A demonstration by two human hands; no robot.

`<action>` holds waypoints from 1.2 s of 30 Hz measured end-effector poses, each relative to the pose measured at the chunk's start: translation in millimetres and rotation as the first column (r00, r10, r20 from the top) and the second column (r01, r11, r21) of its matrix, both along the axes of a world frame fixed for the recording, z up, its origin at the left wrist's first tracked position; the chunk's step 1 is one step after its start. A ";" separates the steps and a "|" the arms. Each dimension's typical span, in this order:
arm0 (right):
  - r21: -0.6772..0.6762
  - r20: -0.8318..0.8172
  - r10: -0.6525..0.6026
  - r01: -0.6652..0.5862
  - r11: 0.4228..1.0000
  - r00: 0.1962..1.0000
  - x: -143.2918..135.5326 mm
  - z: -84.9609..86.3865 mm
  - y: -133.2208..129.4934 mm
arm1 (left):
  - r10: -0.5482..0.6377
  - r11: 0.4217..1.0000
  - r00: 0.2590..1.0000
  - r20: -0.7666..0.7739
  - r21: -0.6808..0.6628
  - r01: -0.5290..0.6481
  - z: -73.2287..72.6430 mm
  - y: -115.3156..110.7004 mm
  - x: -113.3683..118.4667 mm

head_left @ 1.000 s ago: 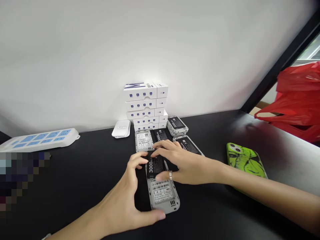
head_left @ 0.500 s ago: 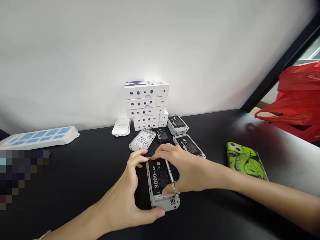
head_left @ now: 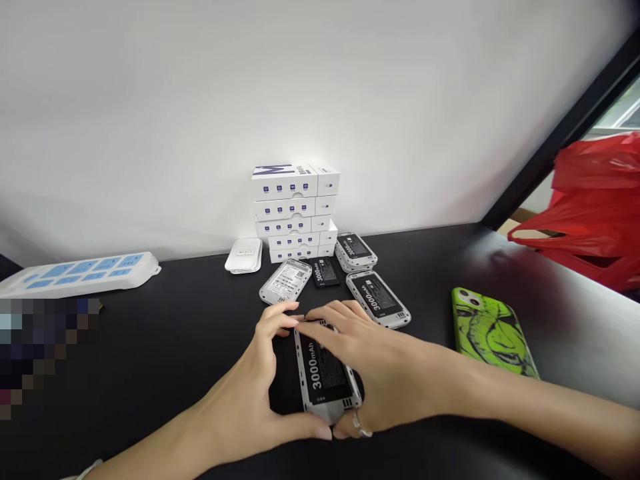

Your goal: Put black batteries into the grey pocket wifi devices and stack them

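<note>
A pocket Wi-Fi device (head_left: pixel 330 412) with its back off lies in front of me, its grey frame around a black battery (head_left: pixel 325 370) marked 3000mAh. The battery sits in the recess. My left hand (head_left: pixel 245 393) clasps the device lengthwise, fingertips at the far end and thumb at the near end. From the right, my right hand (head_left: pixel 370 363) also spans it, fingers at the far end and the ringed thumb at the near edge. Beyond my hands lie a device with an uncovered label (head_left: pixel 286 281), a loose battery (head_left: pixel 327 272) and another device holding a battery (head_left: pixel 379 298).
Several white boxes (head_left: pixel 285 187) are stacked against the wall. White covers (head_left: pixel 243 255) lie left of them, and stacked devices (head_left: pixel 356 251) to the right. A power strip (head_left: pixel 85 273) is far left. A green-cased phone (head_left: pixel 493 333) and a red bag (head_left: pixel 595 207) are on the right.
My right thumb has moved off the battery's near end to the device's near edge. The battery now covers the pale strip that showed below it. My left hand has barely moved.
</note>
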State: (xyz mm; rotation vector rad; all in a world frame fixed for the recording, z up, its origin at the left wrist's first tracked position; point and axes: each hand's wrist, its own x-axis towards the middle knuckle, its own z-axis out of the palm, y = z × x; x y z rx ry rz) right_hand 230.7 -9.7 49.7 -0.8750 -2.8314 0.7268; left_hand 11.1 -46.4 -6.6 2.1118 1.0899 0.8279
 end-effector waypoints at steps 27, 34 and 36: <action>0.062 0.059 -0.246 0.242 0.968 0.968 90.9 30.5 60.7 | 0.336 0.870 0.808 -0.484 0.488 -0.069 9.3 3.6 2.9; 0.125 -0.018 -0.167 0.168 0.978 0.986 78.0 25.9 71.2 | 0.294 0.888 0.838 -0.459 0.455 -0.062 6.3 2.3 3.4; 0.134 -0.024 -0.140 0.142 0.981 0.990 73.7 24.2 74.8 | 0.263 0.894 0.870 -0.417 0.444 -0.058 7.2 1.3 3.8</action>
